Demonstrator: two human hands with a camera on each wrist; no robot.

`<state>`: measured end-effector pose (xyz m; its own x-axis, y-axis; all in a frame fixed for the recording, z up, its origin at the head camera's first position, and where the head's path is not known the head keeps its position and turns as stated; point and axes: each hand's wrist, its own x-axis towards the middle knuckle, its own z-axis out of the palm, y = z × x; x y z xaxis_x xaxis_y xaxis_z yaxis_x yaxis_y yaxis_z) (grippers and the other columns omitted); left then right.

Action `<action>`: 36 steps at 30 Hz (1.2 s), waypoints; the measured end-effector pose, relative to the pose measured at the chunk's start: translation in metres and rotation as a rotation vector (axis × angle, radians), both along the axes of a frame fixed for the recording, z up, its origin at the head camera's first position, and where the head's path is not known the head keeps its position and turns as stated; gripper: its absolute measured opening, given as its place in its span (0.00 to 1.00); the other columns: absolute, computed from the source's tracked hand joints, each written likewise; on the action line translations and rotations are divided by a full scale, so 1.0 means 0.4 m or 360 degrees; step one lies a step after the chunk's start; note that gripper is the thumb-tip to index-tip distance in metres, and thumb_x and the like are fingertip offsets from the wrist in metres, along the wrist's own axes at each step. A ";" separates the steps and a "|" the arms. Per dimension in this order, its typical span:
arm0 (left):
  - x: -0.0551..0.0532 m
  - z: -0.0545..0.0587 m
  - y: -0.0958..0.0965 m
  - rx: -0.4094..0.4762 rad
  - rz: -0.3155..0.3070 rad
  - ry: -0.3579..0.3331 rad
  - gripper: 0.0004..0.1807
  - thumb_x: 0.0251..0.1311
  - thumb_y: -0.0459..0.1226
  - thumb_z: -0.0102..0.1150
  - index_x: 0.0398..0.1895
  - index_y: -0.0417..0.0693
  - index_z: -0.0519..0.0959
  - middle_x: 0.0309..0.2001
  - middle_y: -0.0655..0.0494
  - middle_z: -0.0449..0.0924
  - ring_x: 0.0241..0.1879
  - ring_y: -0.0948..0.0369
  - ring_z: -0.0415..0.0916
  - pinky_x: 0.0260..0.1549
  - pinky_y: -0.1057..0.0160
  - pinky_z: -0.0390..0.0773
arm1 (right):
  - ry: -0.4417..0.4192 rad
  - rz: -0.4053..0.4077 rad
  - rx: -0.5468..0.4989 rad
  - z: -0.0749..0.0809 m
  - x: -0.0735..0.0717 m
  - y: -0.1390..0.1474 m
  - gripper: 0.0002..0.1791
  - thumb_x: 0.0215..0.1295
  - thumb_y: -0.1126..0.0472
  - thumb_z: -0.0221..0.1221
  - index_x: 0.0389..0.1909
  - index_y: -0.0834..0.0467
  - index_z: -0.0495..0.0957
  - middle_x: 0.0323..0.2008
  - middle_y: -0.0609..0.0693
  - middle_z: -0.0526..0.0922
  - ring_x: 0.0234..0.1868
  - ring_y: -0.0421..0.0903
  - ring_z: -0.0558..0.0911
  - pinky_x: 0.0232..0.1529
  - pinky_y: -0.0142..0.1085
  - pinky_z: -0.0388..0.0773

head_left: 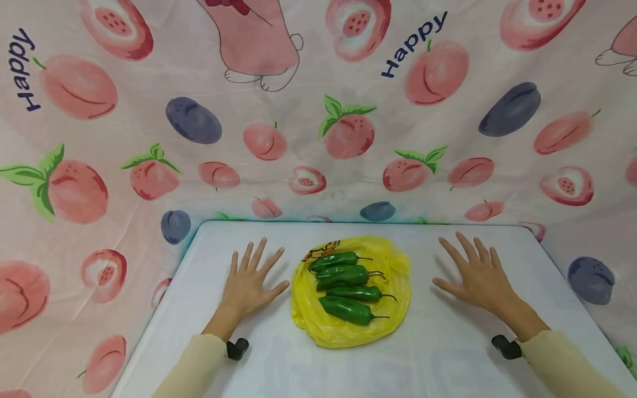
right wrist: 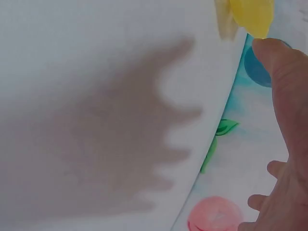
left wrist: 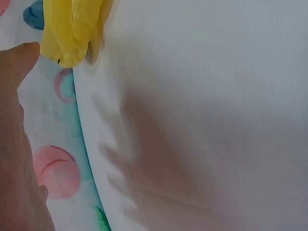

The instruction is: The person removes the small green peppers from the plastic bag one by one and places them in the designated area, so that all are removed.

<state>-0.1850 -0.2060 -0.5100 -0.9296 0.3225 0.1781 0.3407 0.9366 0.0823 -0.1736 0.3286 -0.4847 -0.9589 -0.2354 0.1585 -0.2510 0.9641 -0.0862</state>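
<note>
Several green peppers (head_left: 350, 276) with thin stems lie side by side on a crumpled yellow plastic bag (head_left: 343, 334) in the middle of the white table. To the left of the bag, my left hand (head_left: 250, 284) is spread with straight fingers, palm down, and holds nothing. My right hand (head_left: 476, 278) is spread the same way on the other side, farther from the bag. In the left wrist view, the bag's edge (left wrist: 72, 33) shows beyond the thumb. The right wrist view has a corner of the bag (right wrist: 254, 17) above the thumb tip.
The white table (head_left: 423, 365) carries shadows of both hands. Behind and beside it hangs a pink fabric backdrop (head_left: 298, 110) printed with peaches, dark blue fruit and lettering. A black wrist device (head_left: 238, 349) sits at the left cuff, another device (head_left: 506, 347) at the right.
</note>
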 end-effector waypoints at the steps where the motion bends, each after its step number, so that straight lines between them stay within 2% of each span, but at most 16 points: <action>1: 0.004 0.000 0.004 0.0005 -0.0013 0.0002 0.45 0.64 0.71 0.48 0.82 0.75 0.51 0.84 0.51 0.39 0.81 0.41 0.37 0.73 0.31 0.39 | -0.0008 0.0004 -0.0005 0.004 0.000 -0.001 0.61 0.54 0.33 0.71 0.83 0.43 0.47 0.78 0.67 0.50 0.71 0.81 0.53 0.66 0.79 0.42; 8: 0.033 -0.005 0.028 0.0089 -0.0119 0.0034 0.45 0.64 0.70 0.51 0.82 0.75 0.52 0.84 0.52 0.41 0.78 0.38 0.51 0.71 0.29 0.49 | 0.0006 0.0124 -0.0090 0.031 -0.005 -0.010 0.60 0.54 0.38 0.73 0.82 0.43 0.49 0.77 0.68 0.52 0.69 0.79 0.56 0.65 0.77 0.49; 14: 0.055 -0.010 0.049 0.0197 -0.0210 -0.0001 0.45 0.64 0.67 0.55 0.82 0.75 0.52 0.84 0.54 0.40 0.70 0.39 0.65 0.65 0.30 0.63 | 0.0099 0.0263 -0.0122 0.049 -0.019 -0.023 0.59 0.54 0.40 0.74 0.82 0.44 0.51 0.75 0.68 0.57 0.67 0.77 0.61 0.64 0.74 0.56; 20: 0.067 -0.006 0.074 0.0292 -0.0326 0.0014 0.44 0.65 0.65 0.57 0.81 0.69 0.57 0.84 0.55 0.42 0.59 0.41 0.76 0.50 0.37 0.78 | 0.0185 0.0372 -0.0153 0.067 -0.027 -0.042 0.55 0.55 0.44 0.75 0.80 0.47 0.55 0.72 0.68 0.61 0.65 0.75 0.66 0.62 0.73 0.60; 27: 0.075 -0.006 0.097 0.0399 -0.0429 -0.0056 0.42 0.66 0.63 0.59 0.81 0.66 0.59 0.84 0.59 0.42 0.48 0.49 0.79 0.38 0.50 0.81 | 0.0135 0.0412 -0.0174 0.081 -0.034 -0.073 0.53 0.57 0.45 0.74 0.80 0.47 0.56 0.74 0.66 0.61 0.67 0.73 0.66 0.65 0.72 0.59; 32: 0.082 -0.005 0.112 0.0460 -0.0496 -0.0083 0.41 0.66 0.59 0.61 0.80 0.65 0.60 0.83 0.58 0.45 0.49 0.51 0.79 0.42 0.48 0.81 | 0.0133 0.0454 -0.0177 0.086 -0.043 -0.092 0.52 0.58 0.45 0.73 0.80 0.48 0.57 0.74 0.66 0.62 0.67 0.72 0.66 0.65 0.72 0.60; 36: 0.086 0.001 0.126 0.0558 -0.0545 -0.0122 0.38 0.66 0.56 0.62 0.78 0.59 0.65 0.81 0.54 0.53 0.60 0.48 0.76 0.52 0.42 0.80 | 0.0134 0.0486 -0.0196 0.090 -0.050 -0.105 0.51 0.59 0.45 0.73 0.80 0.49 0.57 0.74 0.66 0.62 0.67 0.72 0.67 0.65 0.72 0.60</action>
<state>-0.1507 -0.1557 -0.5094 -0.7955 0.5446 0.2657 0.6045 0.6834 0.4094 -0.1937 0.2867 -0.4487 -0.8294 -0.4838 0.2794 -0.5377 0.8270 -0.1640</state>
